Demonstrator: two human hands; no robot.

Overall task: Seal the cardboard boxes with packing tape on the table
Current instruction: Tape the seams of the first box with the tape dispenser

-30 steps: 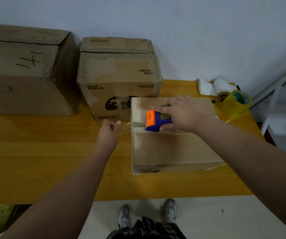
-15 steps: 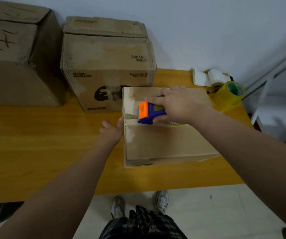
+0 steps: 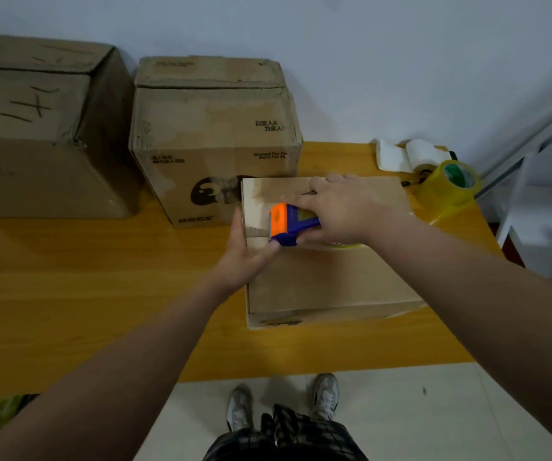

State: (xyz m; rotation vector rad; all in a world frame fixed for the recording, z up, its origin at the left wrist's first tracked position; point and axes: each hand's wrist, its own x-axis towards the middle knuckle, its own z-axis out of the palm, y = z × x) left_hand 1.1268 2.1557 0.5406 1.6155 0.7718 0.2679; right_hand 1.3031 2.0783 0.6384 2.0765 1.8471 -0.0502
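A flat cardboard box (image 3: 327, 281) lies on the yellow table (image 3: 84, 294) in front of me. My right hand (image 3: 341, 207) grips an orange and blue tape dispenser (image 3: 289, 224) pressed onto the box top near its left end, over the centre seam. My left hand (image 3: 244, 257) lies flat against the box's left edge, thumb up along the side and fingers on the top just below the dispenser. A strip of clear tape runs under the dispenser; its roll is mostly hidden by my right hand.
Two bigger cardboard boxes stand at the back: one with a dark logo (image 3: 214, 141) touching the flat box, one with pen marks (image 3: 35, 128) at far left. A spare yellow tape roll (image 3: 451, 184) and white paper rolls (image 3: 407, 156) sit at the table's right rear corner.
My left hand moved right from the table to the box's left edge and now presses on it. The dispenser stays near the left end of the box top.
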